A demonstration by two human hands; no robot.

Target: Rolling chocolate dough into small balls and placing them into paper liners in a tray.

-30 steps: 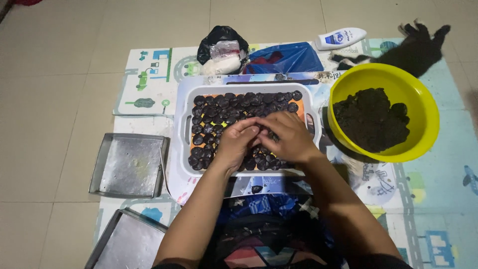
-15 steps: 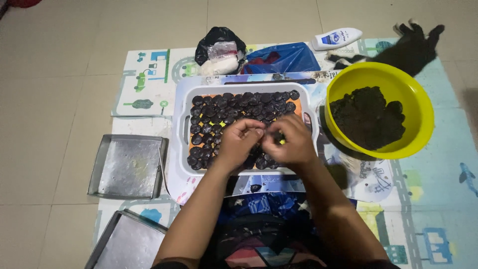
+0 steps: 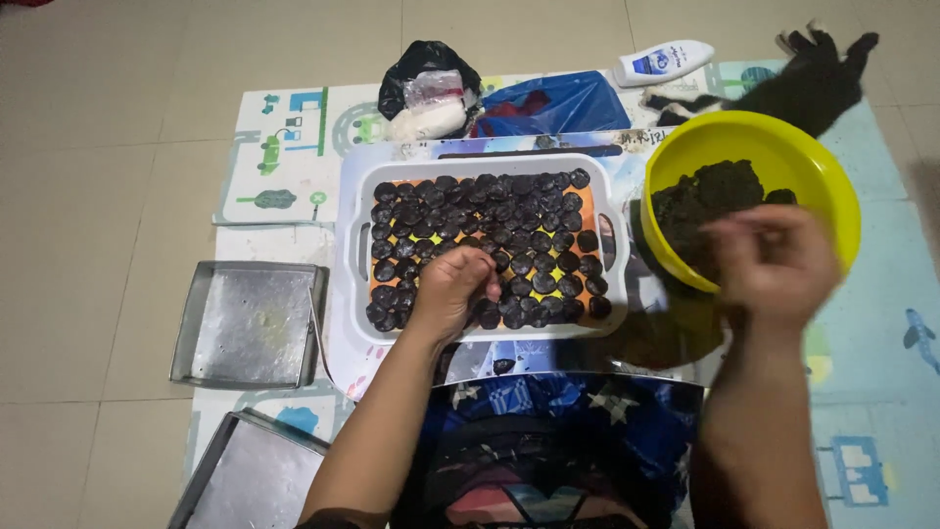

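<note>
A white tray [image 3: 357, 245] holds several flat dark round pieces [image 3: 534, 220] in rows on an orange liner. My left hand [image 3: 452, 291] rests on the pieces at the tray's near left part, fingers curled; whether it grips one I cannot tell. My right hand [image 3: 769, 264] is blurred in the air over the near rim of a yellow bowl [image 3: 813, 162] that contains a heap of dark dough [image 3: 707, 201]. The hand's fingers look loosely bent, and I see nothing clearly in them.
Two metal baking pans lie at left, one [image 3: 250, 323] beside the tray and one [image 3: 245, 480] nearer me. A black bag with white packets [image 3: 429, 93], a blue bag [image 3: 558, 103], a white bottle [image 3: 666, 61] and a dark cloth [image 3: 813, 83] lie behind. A printed play mat [image 3: 284, 147] covers the tiled floor.
My right hand left the tray and swung right to the yellow bowl. My left hand stayed on the pieces in the tray.
</note>
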